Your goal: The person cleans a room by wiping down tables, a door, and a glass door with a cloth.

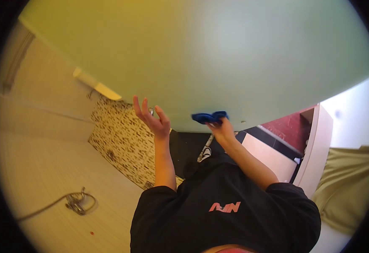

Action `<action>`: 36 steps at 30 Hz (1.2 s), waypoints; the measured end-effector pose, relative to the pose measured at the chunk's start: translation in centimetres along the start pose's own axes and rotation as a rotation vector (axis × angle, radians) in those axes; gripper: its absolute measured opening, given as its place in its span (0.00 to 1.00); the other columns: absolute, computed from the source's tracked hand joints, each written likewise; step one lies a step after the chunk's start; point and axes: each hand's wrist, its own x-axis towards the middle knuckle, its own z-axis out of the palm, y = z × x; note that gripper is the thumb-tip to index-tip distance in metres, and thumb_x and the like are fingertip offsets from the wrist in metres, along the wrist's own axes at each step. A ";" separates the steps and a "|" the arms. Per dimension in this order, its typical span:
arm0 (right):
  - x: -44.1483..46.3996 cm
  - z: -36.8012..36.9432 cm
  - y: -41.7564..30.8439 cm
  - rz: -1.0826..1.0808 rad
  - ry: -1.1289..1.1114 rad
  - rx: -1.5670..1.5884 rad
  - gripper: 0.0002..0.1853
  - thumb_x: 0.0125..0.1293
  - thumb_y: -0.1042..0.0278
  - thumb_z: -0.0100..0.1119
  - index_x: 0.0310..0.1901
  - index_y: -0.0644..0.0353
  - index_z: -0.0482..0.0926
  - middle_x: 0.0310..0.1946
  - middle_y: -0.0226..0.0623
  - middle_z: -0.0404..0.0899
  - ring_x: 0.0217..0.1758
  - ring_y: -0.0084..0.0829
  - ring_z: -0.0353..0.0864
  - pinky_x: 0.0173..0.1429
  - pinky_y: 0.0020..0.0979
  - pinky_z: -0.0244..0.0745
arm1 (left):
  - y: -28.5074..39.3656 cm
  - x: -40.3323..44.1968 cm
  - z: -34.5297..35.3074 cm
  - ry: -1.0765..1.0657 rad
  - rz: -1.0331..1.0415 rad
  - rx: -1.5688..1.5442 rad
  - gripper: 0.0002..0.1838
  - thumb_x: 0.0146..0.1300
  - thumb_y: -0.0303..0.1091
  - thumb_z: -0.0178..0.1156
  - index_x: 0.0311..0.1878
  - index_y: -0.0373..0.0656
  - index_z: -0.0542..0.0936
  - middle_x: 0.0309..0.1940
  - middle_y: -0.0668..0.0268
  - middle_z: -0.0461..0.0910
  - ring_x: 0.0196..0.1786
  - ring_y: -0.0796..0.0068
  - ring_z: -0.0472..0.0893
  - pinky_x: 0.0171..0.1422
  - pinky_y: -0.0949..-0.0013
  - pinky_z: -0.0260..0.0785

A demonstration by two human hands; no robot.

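A large frosted glass panel (pixel 235 63) fills the upper part of the head view. My right hand (pixel 223 130) grips a bunched dark blue cloth (pixel 209 117) against the panel's lower part. At the panel's lower left edge is my left hand (pixel 154 122), its fingers spread and raised. A small shiny metal piece (pixel 151 111) shows between those fingers and the thumb; whether the hand touches it I cannot tell.
Mosaic tiles (pixel 115 135) cover the floor at the left, beside pale walls. A shower head with its hose (pixel 77 202) hangs at lower left. To the right are a reddish floor (pixel 287 130), a pale door frame (pixel 317 147) and a hanging olive cloth (pixel 348 185).
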 end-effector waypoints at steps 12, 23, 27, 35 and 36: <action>-6.8 17.8 5.5 0.524 -0.361 0.235 0.08 0.75 0.77 0.43 0.47 0.69 0.73 0.54 0.51 0.77 0.60 0.46 0.78 0.73 0.53 0.71 | -1.0 -0.3 -5.3 0.132 -0.163 0.061 0.21 0.67 0.25 0.51 0.62 0.32 0.68 0.64 0.48 0.68 0.67 0.51 0.67 0.73 0.52 0.58; -5.2 5.3 -6.3 -0.460 -0.690 -1.245 0.10 0.74 0.71 0.54 0.51 0.65 0.81 0.44 0.39 0.85 0.52 0.30 0.83 0.61 0.32 0.76 | 0.9 0.1 3.2 0.156 -0.139 -0.047 0.41 0.75 0.52 0.46 0.81 0.40 0.43 0.79 0.40 0.38 0.80 0.33 0.43 0.78 0.35 0.41; -9.0 -1.4 -19.1 -1.407 -0.037 -1.234 0.12 0.73 0.73 0.44 0.42 0.66 0.81 0.33 0.37 0.82 0.41 0.31 0.82 0.50 0.32 0.76 | -1.0 5.4 3.1 0.304 -0.081 0.040 0.41 0.76 0.56 0.43 0.80 0.40 0.44 0.79 0.40 0.37 0.80 0.33 0.42 0.77 0.33 0.39; -6.0 -2.8 -31.2 -1.497 0.303 -0.681 0.27 0.81 0.52 0.32 0.69 0.66 0.65 0.69 0.45 0.68 0.72 0.39 0.65 0.76 0.39 0.59 | 0.2 -3.3 8.3 0.305 0.013 0.009 0.42 0.74 0.57 0.44 0.81 0.42 0.44 0.79 0.41 0.44 0.79 0.31 0.44 0.75 0.25 0.35; -5.5 -2.1 -29.7 -1.536 0.449 -0.809 0.30 0.82 0.48 0.29 0.71 0.66 0.61 0.72 0.44 0.65 0.76 0.41 0.61 0.79 0.39 0.54 | 1.1 -5.2 9.0 0.268 0.034 -0.015 0.42 0.72 0.57 0.46 0.80 0.43 0.47 0.78 0.41 0.45 0.79 0.30 0.44 0.75 0.24 0.35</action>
